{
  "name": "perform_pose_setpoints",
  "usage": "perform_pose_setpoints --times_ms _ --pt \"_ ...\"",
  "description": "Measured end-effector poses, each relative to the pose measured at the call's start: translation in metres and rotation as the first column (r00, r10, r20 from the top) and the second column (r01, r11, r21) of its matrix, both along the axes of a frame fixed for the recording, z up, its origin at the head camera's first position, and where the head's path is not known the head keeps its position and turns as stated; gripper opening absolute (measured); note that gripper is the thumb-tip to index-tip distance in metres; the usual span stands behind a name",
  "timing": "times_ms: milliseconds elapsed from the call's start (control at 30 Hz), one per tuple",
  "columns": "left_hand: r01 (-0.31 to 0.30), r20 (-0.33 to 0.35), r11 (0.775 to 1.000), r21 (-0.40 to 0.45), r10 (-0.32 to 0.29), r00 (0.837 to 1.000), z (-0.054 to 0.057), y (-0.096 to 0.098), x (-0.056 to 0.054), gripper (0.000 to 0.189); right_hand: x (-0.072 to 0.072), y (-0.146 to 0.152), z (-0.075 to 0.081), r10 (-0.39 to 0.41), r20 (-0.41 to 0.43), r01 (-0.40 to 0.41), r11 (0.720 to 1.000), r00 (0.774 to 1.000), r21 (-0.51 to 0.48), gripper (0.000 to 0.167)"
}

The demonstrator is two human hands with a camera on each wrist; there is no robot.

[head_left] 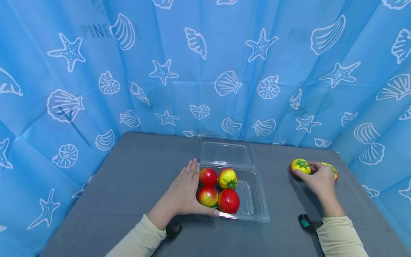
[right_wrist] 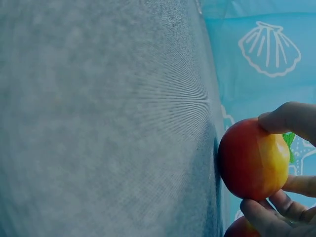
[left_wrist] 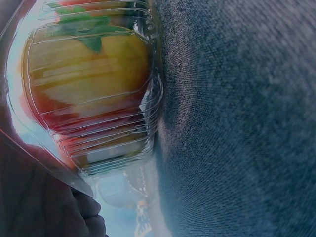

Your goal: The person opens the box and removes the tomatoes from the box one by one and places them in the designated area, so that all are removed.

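Note:
A clear plastic clamshell box (head_left: 252, 194) stands on the table with its lid (head_left: 224, 152) folded back. Inside, on its left side, sit several red and yellow toy tomatoes (head_left: 229, 201). My left hand (head_left: 183, 192) rests along the box, straight fingers at the left side and thumb on the front rim. The left wrist view looks through the ribbed wall at a yellow and red tomato (left_wrist: 98, 74) with a green calyx. At the right, my right hand (head_left: 321, 180) pinches a yellow and red toy tomato (head_left: 301, 166) between thumb and fingers, close over the table.
Another toy tomato (head_left: 334, 171) lies just beyond my right hand, partly hidden by it. Grey cloth covers the table (head_left: 144, 171). A blue curtain (head_left: 205, 96) with white shells and starfish hangs along the back and sides. Dark straps (head_left: 309, 222) sit at the wrists.

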State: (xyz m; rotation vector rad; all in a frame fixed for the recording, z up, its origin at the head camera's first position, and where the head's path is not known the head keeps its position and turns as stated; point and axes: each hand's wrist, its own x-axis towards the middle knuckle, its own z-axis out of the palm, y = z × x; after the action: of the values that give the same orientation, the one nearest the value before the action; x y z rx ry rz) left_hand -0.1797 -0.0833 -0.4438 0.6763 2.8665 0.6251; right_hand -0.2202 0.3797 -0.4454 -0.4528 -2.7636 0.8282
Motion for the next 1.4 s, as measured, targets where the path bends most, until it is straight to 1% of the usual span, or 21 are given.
perform_pose_setpoints --times_ms 267,500,833,967,1200,1400 --pt "0.004 -0.012 1.000 0.005 -0.004 1.000 -0.001 0.000 -0.001 0.145 0.001 -0.003 0.003 0.007 -0.009 -0.007 0.999 1.000 0.037 0.074" --pt "0.004 -0.019 1.000 0.006 -0.004 1.000 -0.002 0.000 -0.001 0.144 0.001 -0.002 0.002 0.035 -0.025 -0.033 0.998 0.999 0.058 0.073" --pt "0.002 -0.016 1.000 0.026 -0.001 1.000 -0.002 0.000 0.000 0.143 0.001 -0.001 0.005 0.058 -0.006 -0.057 0.995 0.998 0.082 0.075" --pt "-0.002 -0.013 1.000 0.018 0.002 1.000 -0.002 0.000 0.000 0.144 0.001 -0.001 0.006 0.059 -0.005 -0.059 0.995 0.998 0.083 0.075" --pt "-0.002 -0.011 1.000 0.005 0.002 1.000 -0.002 0.000 0.000 0.145 0.006 -0.003 0.010 0.068 0.000 -0.067 0.996 0.998 0.060 0.076" --pt "0.000 -0.016 1.000 0.012 0.000 1.000 -0.002 0.000 0.000 0.144 0.009 -0.006 0.015 0.078 -0.025 -0.076 0.995 0.997 0.059 0.075"
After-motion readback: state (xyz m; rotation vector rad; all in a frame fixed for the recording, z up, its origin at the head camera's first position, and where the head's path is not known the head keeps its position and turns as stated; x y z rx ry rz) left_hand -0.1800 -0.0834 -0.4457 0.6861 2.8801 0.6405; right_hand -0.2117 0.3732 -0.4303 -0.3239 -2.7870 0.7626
